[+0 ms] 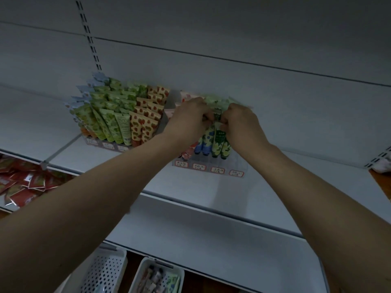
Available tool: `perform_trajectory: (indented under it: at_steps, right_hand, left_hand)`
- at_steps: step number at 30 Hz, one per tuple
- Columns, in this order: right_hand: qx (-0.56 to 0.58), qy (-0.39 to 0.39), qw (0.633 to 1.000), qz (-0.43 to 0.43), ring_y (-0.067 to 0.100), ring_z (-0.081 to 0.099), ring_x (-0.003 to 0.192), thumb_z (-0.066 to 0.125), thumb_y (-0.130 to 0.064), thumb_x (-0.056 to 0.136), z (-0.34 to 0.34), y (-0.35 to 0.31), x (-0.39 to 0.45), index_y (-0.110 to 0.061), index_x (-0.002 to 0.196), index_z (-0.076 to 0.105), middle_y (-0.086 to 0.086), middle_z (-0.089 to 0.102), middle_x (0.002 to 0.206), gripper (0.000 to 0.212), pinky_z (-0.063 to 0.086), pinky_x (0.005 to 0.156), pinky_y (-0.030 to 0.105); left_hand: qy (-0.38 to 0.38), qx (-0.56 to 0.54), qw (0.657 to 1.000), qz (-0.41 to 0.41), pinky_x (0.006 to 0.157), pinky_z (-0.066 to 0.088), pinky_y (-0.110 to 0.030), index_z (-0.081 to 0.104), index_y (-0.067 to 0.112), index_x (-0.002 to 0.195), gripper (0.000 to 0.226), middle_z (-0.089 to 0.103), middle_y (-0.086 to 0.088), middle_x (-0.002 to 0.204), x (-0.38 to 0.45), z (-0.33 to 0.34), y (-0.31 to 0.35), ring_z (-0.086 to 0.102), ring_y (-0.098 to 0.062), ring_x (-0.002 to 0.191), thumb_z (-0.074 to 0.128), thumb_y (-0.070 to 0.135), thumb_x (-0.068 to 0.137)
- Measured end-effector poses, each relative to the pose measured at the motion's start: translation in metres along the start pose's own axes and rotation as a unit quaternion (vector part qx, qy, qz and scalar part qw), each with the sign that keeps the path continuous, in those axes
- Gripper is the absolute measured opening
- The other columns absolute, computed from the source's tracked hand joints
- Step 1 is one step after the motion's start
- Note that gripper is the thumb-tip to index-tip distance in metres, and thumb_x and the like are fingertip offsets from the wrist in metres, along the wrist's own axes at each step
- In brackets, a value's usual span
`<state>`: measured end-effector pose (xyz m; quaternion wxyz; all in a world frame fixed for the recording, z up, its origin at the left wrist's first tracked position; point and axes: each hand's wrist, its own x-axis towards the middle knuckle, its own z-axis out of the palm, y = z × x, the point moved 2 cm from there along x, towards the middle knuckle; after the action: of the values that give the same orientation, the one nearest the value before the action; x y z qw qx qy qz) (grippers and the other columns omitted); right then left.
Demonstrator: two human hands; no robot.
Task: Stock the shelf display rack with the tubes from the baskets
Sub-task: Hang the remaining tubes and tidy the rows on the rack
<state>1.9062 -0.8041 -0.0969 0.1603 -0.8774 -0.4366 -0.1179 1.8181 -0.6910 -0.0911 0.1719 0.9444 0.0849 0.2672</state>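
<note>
A clear display rack with labelled slots stands on the white shelf, partly filled with upright patterned tubes. My left hand and my right hand meet above its middle, both pinching the top of a green tube that stands in the rack. Blue and green tubes stand beside it. A second rack to the left is full of green and strawberry-print tubes. Below, a white basket holds several tubes.
A perforated white basket sits left of the tube basket on the floor level. Red packets fill the lower shelf at the left. A slotted upright runs up the back panel. A wooden surface shows at the right edge.
</note>
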Motion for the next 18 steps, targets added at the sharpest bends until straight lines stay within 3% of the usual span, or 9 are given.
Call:
perform_trajectory:
  at_steps: [3, 7, 13, 18]
  right_hand:
    - [-0.008, -0.013, 1.0, 0.012, 0.023, 0.053, 0.089, 0.053, 0.0, 0.095, -0.003, -0.004, -0.002, -0.002, 0.105, 0.063, 0.017, 0.059, 0.106, 0.015, 0.033, 0.068, 0.026]
    - [0.001, -0.014, 1.0, 0.014, 0.027, 0.054, 0.095, 0.05, 0.0, 0.096, -0.012, -0.008, -0.008, -0.002, 0.103, 0.063, 0.017, 0.055, 0.108, 0.015, 0.032, 0.069, 0.026]
    - [0.068, 0.023, 0.997, 0.003, 0.015, 0.043, 0.085, 0.057, -0.009, 0.094, -0.033, -0.016, -0.02, -0.004, 0.108, 0.061, 0.006, 0.046, 0.098, 0.016, 0.023, 0.06, 0.022]
    - [0.09, 0.034, 0.995, 0.015, 0.016, 0.047, 0.083, 0.057, -0.015, 0.094, -0.044, -0.018, -0.029, -0.005, 0.103, 0.062, 0.004, 0.049, 0.094, 0.015, 0.029, 0.063, 0.027]
  left_hand:
    - [-0.019, 0.042, 0.999, 0.006, 0.079, 0.045, -0.035, 0.076, 0.011, 0.098, 0.016, 0.064, -0.015, 0.103, 0.003, -0.003, 0.006, 0.057, -0.031, 0.097, 0.065, 0.011, 0.086]
    - [-0.071, 0.107, 0.992, 0.017, 0.085, 0.046, -0.042, 0.07, 0.014, 0.115, 0.027, 0.06, -0.016, 0.112, 0.007, -0.009, 0.007, 0.05, -0.033, 0.108, 0.061, 0.024, 0.091]
    - [-0.051, 0.083, 0.995, 0.015, 0.084, 0.046, -0.039, 0.071, 0.017, 0.11, 0.025, 0.064, -0.011, 0.107, 0.001, -0.018, 0.009, 0.054, -0.032, 0.104, 0.061, 0.029, 0.09]
    - [0.02, 0.074, 0.997, 0.022, 0.084, 0.047, -0.037, 0.072, 0.018, 0.109, 0.025, 0.069, -0.007, 0.108, -0.018, -0.032, 0.013, 0.053, -0.031, 0.109, 0.064, 0.03, 0.088]
